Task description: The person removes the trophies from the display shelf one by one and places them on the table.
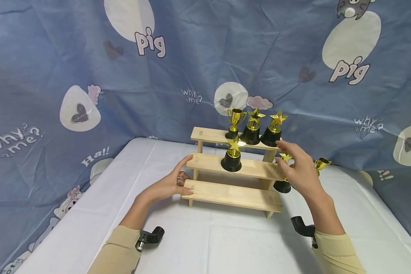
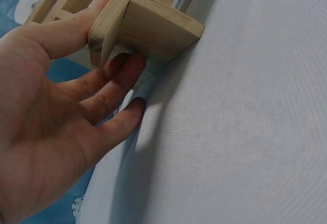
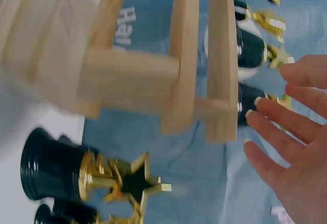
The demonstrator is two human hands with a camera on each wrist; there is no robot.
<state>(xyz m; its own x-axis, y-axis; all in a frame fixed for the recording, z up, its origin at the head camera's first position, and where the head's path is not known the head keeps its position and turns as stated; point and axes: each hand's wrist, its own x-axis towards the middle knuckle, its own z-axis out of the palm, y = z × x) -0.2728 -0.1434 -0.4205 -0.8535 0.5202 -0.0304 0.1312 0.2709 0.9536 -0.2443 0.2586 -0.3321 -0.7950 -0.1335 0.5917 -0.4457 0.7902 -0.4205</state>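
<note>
A three-tier wooden stand (image 1: 233, 193) stands on the white cloth. My left hand (image 1: 166, 185) holds its left end; in the left wrist view the thumb lies over a board (image 2: 113, 22) and the fingers curl beneath. At the upper right end hovers my right hand (image 1: 303, 173), fingers loosely spread and holding nothing, close to a star trophy (image 1: 271, 136). That trophy shares the top tier with another star trophy (image 1: 250, 135) and a gold cup trophy (image 1: 236, 118). One more star trophy (image 1: 231, 161) is on the middle tier. The bottom tier bears nothing.
On the cloth right of the stand are a star trophy (image 1: 282, 186) and a cup trophy (image 1: 322, 164), partly hidden by my right hand in the head view. Behind the table hangs a blue printed curtain (image 1: 185, 68). White cloth (image 1: 233, 243) stretches in front of the stand.
</note>
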